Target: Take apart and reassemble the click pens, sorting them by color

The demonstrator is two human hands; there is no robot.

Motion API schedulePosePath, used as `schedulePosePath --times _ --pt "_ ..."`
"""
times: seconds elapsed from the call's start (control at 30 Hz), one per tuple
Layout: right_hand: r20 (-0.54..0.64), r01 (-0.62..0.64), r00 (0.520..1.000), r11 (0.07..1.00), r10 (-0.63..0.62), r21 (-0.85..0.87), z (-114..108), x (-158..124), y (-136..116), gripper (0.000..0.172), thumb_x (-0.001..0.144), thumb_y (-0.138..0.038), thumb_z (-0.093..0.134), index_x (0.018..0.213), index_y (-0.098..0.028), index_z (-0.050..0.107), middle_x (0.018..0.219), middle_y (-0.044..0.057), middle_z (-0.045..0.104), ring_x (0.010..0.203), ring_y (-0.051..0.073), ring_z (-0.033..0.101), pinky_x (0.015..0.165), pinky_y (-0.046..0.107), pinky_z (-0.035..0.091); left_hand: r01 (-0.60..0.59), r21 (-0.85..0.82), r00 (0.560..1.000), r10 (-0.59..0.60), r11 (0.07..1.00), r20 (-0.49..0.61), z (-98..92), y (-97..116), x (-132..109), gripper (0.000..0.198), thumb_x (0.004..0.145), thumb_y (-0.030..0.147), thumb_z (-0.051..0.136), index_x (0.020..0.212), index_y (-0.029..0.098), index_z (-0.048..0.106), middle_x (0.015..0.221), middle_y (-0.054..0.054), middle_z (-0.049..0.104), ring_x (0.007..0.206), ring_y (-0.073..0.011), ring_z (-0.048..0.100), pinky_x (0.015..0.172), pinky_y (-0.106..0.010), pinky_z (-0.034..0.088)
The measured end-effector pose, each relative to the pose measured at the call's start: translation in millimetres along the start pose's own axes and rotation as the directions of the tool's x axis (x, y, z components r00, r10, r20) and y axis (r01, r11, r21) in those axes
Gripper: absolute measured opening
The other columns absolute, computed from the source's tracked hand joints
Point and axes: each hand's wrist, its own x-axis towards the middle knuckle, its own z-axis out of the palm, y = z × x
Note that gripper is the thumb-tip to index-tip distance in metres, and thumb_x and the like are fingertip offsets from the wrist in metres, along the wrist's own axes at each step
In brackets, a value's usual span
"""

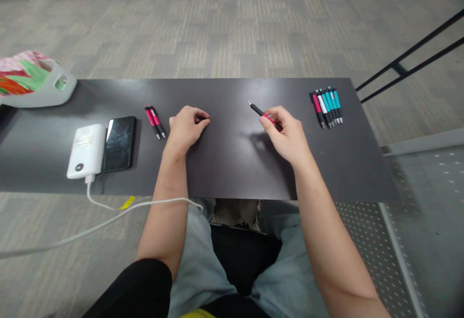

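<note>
My right hand holds a pink-and-black pen above the dark table. Its silver tip points up and to the left, and part of the barrel is hidden by the fingers. My left hand rests on the tabletop with curled fingers, thumb and index tip almost together; what lies between them, if anything, I cannot make out. Just left of that hand, two pink-and-black pens lie side by side. Off to the right of my right hand is a row of several pens, pink, white and teal with black grips.
On the table's left part, a white power bank lies beside a black phone. A white cable runs from it across my left forearm. A white basket with colourful cloth-like contents stands at the far left. Black rails rise beyond the right edge.
</note>
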Motion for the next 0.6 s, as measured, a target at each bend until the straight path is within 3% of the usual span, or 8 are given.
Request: schedulePosePath --times 0.2,0.3,0.33,0.4,0.5,0.6 --pt "0.102 -0.024 0.995 0.998 0.018 0.054 1.3 -1.3 -7.8 0.049 0.119 -0.079 0.076 0.116 -0.031 0.079 0.081 -0.003 0.063 0.075 0.022 0.055 0.080 0.039 0.044 0.033 -0.085 0.999 -0.033 0.996 0.000 -3.5 -5.8 1.1 0.020 0.100 0.027 0.098 0.119 0.029 0.096 0.142 -0.009 0.089 0.121 -0.0365 0.085 0.130 -0.062 0.053" --pt "0.189 -0.105 0.980 0.970 0.063 0.221 8.3 -2.9 -17.8 0.061 0.116 -0.091 0.075 0.112 -0.030 0.077 0.077 -0.004 0.052 0.072 0.021 0.047 0.074 0.037 0.040 -0.096 -0.281 0.995 0.086 0.955 -0.047 -5.3 0.9 -2.5 0.038 0.093 0.032 0.107 0.130 0.031 0.096 0.153 -0.010 0.087 0.126 -0.0365 0.085 0.134 -0.061 0.055" --pt "0.226 -0.155 0.970 0.942 0.089 0.296 11.7 -3.8 -22.4 0.064 0.114 -0.094 0.075 0.110 -0.030 0.076 0.076 -0.005 0.048 0.070 0.020 0.043 0.070 0.037 0.037 -0.165 -0.397 0.986 0.158 0.903 -0.052 -5.2 6.4 -4.7 0.040 0.095 0.037 0.108 0.133 0.031 0.096 0.154 -0.010 0.088 0.129 -0.0364 0.086 0.133 -0.059 0.057" --pt "0.309 -0.275 0.940 0.857 0.145 0.436 18.7 -6.1 -33.6 0.066 0.111 -0.097 0.077 0.106 -0.031 0.074 0.074 -0.006 0.041 0.066 0.019 0.033 0.064 0.036 0.029 -0.249 -0.660 0.953 0.301 0.709 -0.036 -3.4 22.4 -10.4 0.039 0.104 0.055 0.104 0.134 0.031 0.097 0.147 -0.012 0.093 0.133 -0.0363 0.087 0.129 -0.054 0.063" --pt "0.435 -0.421 0.883 0.710 0.177 0.565 27.5 -10.5 -52.4 0.065 0.106 -0.097 0.085 0.105 -0.032 0.074 0.073 -0.008 0.031 0.065 0.018 0.017 0.059 0.036 0.017 -0.158 -0.894 0.923 0.384 0.419 0.017 2.8 50.9 -21.1 0.054 0.104 0.076 0.105 0.133 0.031 0.099 0.136 -0.012 0.098 0.133 -0.0363 0.091 0.124 -0.051 0.070" --pt "0.503 -0.487 0.849 0.609 0.161 0.627 33.5 -14.4 -64.3 0.065 0.104 -0.095 0.088 0.103 -0.032 0.074 0.074 -0.010 0.025 0.064 0.016 0.010 0.058 0.034 0.012 -0.081 -0.958 0.914 0.403 0.275 0.039 14.2 72.4 -29.1 0.059 0.103 0.080 0.105 0.130 0.028 0.098 0.126 -0.012 0.100 0.119 -0.0325 0.095 0.113 -0.047 0.076"
